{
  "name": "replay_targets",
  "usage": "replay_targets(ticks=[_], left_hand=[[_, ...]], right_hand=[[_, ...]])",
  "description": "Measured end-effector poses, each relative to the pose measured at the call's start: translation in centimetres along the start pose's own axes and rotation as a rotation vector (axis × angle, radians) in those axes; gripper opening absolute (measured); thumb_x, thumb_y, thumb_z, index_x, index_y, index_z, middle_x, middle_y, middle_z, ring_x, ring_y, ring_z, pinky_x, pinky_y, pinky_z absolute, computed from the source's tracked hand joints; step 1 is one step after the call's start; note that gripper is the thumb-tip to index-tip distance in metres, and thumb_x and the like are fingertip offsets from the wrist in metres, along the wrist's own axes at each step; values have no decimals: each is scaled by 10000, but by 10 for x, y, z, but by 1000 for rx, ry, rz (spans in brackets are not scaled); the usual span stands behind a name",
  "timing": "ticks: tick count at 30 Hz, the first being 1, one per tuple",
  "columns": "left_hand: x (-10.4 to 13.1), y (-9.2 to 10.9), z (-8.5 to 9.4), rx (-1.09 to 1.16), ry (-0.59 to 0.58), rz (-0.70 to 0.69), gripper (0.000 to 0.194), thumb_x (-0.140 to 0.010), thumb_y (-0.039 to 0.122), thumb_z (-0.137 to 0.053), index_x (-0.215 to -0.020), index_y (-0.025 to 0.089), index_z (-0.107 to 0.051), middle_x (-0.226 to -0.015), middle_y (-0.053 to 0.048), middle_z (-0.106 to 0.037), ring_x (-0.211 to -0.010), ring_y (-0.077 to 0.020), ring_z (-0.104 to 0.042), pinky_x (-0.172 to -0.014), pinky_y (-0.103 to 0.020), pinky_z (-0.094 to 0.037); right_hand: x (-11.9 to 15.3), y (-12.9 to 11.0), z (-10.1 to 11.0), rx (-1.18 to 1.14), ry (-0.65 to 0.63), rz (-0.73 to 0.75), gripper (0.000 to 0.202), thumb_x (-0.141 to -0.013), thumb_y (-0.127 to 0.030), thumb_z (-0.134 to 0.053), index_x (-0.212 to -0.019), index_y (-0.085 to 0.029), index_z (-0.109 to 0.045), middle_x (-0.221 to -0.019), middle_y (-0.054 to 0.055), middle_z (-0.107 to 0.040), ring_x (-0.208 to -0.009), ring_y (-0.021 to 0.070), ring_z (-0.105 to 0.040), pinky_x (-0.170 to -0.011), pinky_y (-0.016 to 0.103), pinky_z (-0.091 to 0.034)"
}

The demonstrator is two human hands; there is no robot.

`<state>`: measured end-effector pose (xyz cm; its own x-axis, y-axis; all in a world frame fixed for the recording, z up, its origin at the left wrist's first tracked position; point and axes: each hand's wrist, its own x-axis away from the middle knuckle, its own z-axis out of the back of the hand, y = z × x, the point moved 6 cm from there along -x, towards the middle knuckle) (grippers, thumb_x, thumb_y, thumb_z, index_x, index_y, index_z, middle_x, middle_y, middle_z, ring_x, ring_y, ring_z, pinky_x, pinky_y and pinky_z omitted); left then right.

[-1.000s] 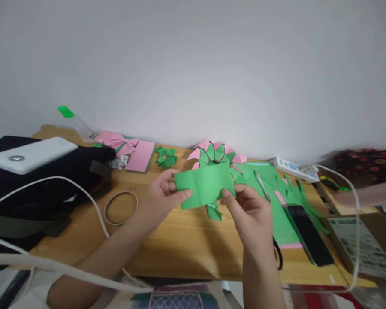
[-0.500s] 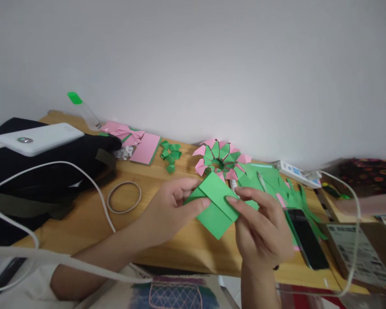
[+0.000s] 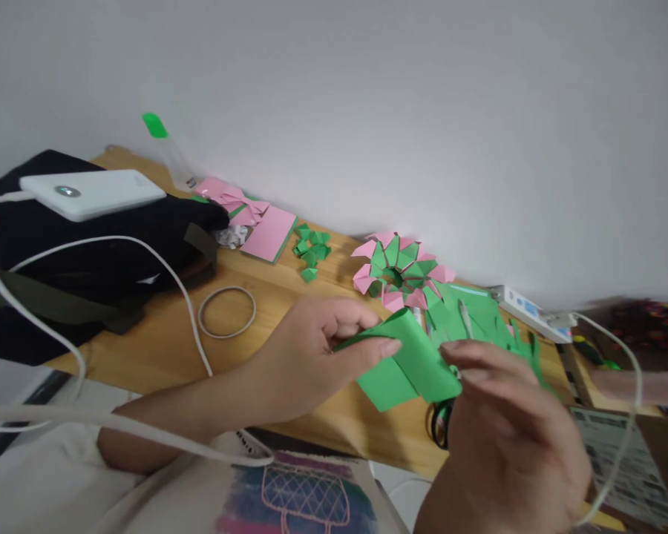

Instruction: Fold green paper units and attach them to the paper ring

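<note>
My left hand (image 3: 328, 356) grips a folded sheet of green paper (image 3: 423, 363) at its left side, thumb on top and fingers behind. The paper's upper strip stands bent up off the lower layer. My right hand (image 3: 517, 430) is at the paper's right corner with its fingers stretched out and its thumb out of sight; whether the fingertips touch the corner I cannot tell. Behind the paper on the table lies a ring of folded pink and green paper pieces (image 3: 404, 271). Partly hidden below the paper is a black scissors handle (image 3: 439, 424).
Small green folded pieces (image 3: 310, 248) and a pink sheet (image 3: 270, 233) lie at the back. A black bag (image 3: 161, 245) bears a white power bank (image 3: 94, 193). Green sheets (image 3: 473, 311), a power strip (image 3: 534, 315) and a cardboard box (image 3: 623, 467) are at right. White cables (image 3: 172, 278) cross the left side.
My right hand has moved right and nearer the camera, off the paper's face. The paper's upper strip has lifted and curved. The view has shifted, and the phone is now hidden.
</note>
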<state>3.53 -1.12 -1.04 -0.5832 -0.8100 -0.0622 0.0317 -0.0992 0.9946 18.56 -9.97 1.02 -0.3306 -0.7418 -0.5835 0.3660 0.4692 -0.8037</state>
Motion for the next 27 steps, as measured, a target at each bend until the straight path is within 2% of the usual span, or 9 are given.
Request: replay_targets(ticks=[2,6,10,14,20,23,27], left_hand=[[1,3,-2,10,-37,-23,337,-873,271,-566,-574,164,-455,-548,60,-351,-524,-69,-349,-473,-202,-281],[1,9,-7,36,-107,-45,352,-872,194,-574,-570,167,-394,-550,70,-327,-515,-59,-315,-452,-203,-235],[2,13,-8,15,-116,-56,389,-872,185,-585,-557,167,-358,-541,77,-288,-500,-53,-293,-452,-205,-226],[4,15,-8,11,-117,-60,389,-902,221,-570,-573,167,-369,-552,78,-296,-508,-53,-291,-450,-202,-218],[5,12,-9,-7,-126,-28,349,-890,237,-588,-590,165,-424,-539,76,-316,-513,-58,-304,-445,-202,-228],[6,11,-9,-26,-128,-22,358,-894,257,-588,-588,165,-427,-533,74,-313,-513,-62,-302,-443,-209,-226],[5,14,-9,14,-124,-51,370,-892,200,-580,-577,167,-388,-535,77,-308,-507,-59,-298,-445,-210,-231]], right_hand=[[1,5,-3,-12,-24,-184,232,-902,-262,-544,-1040,-267,-730,-956,24,-712,-913,200,-650,-806,352,-522],[4,10,-6,140,-92,-349,232,-810,-215,-729,-1029,-290,-725,-905,-18,-723,-802,147,-644,-714,263,-518],[6,10,-7,112,-70,-367,186,-788,-196,-752,-955,-276,-737,-800,-14,-711,-693,150,-628,-604,262,-506],[9,9,-8,84,37,-408,151,-780,-219,-763,-915,-277,-731,-692,-32,-670,-585,133,-583,-509,250,-466],[10,8,-13,97,72,-426,114,-778,-251,-768,-885,-268,-733,-655,-29,-641,-557,122,-554,-404,227,-354],[11,8,-13,102,85,-429,117,-774,-256,-773,-885,-262,-737,-655,-30,-641,-556,114,-551,-391,216,-327],[10,5,-15,120,100,-390,89,-770,-252,-777,-848,-249,-736,-649,-38,-637,-565,104,-552,-446,203,-397]])
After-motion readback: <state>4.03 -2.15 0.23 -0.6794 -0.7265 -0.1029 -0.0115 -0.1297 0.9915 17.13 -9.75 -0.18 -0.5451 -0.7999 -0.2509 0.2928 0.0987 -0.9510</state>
